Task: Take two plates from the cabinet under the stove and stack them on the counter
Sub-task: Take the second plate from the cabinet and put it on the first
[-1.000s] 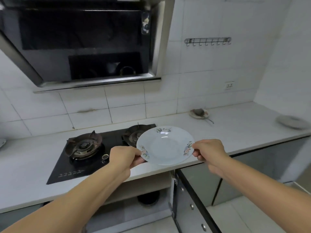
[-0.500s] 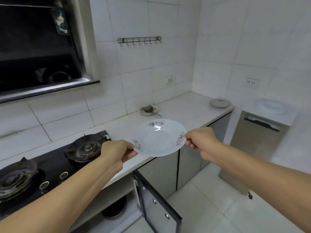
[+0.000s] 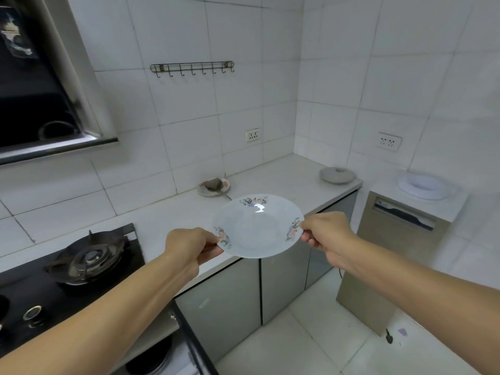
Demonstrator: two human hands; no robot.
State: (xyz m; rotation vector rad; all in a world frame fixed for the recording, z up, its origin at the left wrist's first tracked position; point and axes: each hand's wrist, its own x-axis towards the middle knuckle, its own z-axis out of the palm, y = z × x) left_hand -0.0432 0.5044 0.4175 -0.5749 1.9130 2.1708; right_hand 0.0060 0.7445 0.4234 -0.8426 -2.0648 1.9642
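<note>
A pale blue plate with small flower prints on its rim is held level above the front edge of the white counter. My left hand grips its left rim and my right hand grips its right rim. Below the stove the cabinet door stands open, and a dark round object shows inside. Whether more plates lie in there is hidden.
A small dish with a grey lump and a spoon sits by the back wall. A grey lid-like dish rests at the counter's right end. A white plate lies on a beige appliance to the right.
The view has swung right, so the stove has slid to the left edge. Both hands have carried the plate rightward along the counter's front edge, keeping the same grip.
</note>
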